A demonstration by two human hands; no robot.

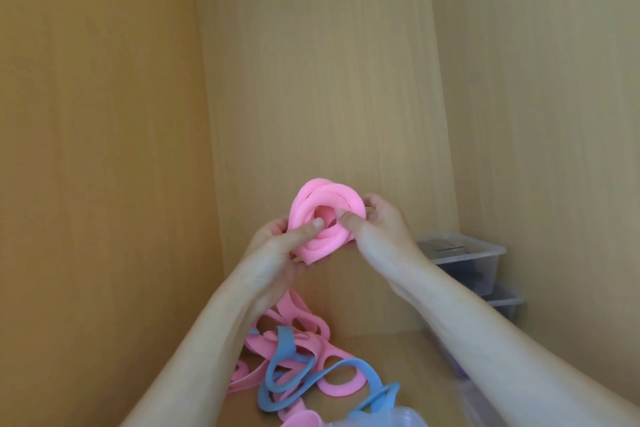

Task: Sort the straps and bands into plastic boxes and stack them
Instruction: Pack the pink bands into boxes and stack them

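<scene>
One pink band [325, 218], wound into a loose coil, is held up off the surface between your hands. The left grip [277, 253] is clamped on its lower left side with the thumb pressed on the front, and the right grip [377, 229] pinches its right edge the same way. You seem to be at the coiling step, tidying this band to fit a box. Below the grip, the pile of pink and blue bands [311, 367] lies unsorted on the surface [398, 350]. Next, keep the coil from springing open as you lower it toward the clear box [398, 418], partly in view below the grip. The stacked boxes [485, 253] stand to the grip's right.
</scene>
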